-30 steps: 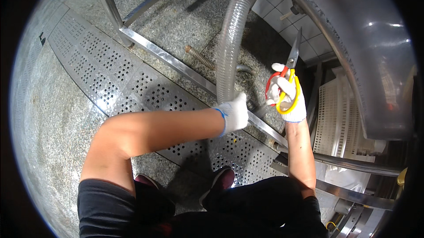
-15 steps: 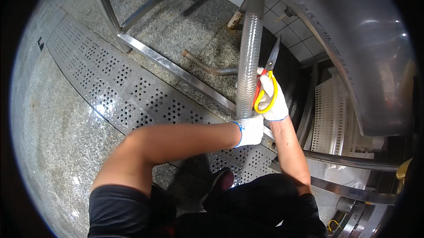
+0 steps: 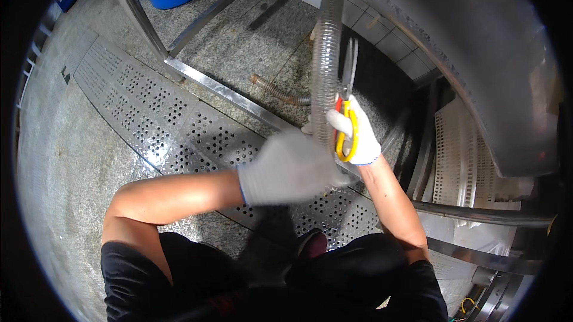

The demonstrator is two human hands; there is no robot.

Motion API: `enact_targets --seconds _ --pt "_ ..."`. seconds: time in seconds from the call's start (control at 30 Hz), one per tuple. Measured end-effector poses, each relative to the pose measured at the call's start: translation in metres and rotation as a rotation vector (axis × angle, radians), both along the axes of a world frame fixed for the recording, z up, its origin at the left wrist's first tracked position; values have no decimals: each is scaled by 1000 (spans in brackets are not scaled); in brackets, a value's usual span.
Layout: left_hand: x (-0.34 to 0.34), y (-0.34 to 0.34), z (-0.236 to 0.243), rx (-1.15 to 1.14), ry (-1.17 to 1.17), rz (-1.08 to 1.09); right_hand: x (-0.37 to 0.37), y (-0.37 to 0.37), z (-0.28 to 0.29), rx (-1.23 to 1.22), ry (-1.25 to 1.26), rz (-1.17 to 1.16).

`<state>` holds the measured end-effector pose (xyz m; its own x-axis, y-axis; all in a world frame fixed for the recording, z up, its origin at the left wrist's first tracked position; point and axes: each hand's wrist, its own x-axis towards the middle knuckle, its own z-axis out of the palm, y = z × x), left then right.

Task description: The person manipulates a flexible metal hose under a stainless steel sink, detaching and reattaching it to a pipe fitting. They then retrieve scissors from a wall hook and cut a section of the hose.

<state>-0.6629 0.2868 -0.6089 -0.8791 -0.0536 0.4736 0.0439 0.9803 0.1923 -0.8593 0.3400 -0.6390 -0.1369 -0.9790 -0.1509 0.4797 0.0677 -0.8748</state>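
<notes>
Scissors (image 3: 347, 107) gripped in gloved right hand (image 3: 358, 137) beside clear ribbed hose (image 3: 326, 65) — blurred left hand (image 3: 286, 167), grip unclear.

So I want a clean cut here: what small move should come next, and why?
Probably steadying the clear ribbed hose with the left hand first. The right hand holds the yellow-handled scissors right beside the hose, blades pointing up along it, while the left hand is blurred just below, and its grip cannot be made out.
</notes>
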Motion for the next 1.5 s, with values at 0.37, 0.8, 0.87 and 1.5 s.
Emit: enact_targets --seconds 0.37,0.8,0.87,1.5 --pt "-59 -87 -13 1527 250 511 -57 -15 -12 54 277 185" --pt "-22 -102 -58 1664 194 455 -79 -53 9 201 1111 432" --pt "-21 -103 -68 1688 198 435 -72 -55 23 299 1213 488" --pt "-26 -77 -87 1735 300 428 -53 -51 41 219 1433 561"
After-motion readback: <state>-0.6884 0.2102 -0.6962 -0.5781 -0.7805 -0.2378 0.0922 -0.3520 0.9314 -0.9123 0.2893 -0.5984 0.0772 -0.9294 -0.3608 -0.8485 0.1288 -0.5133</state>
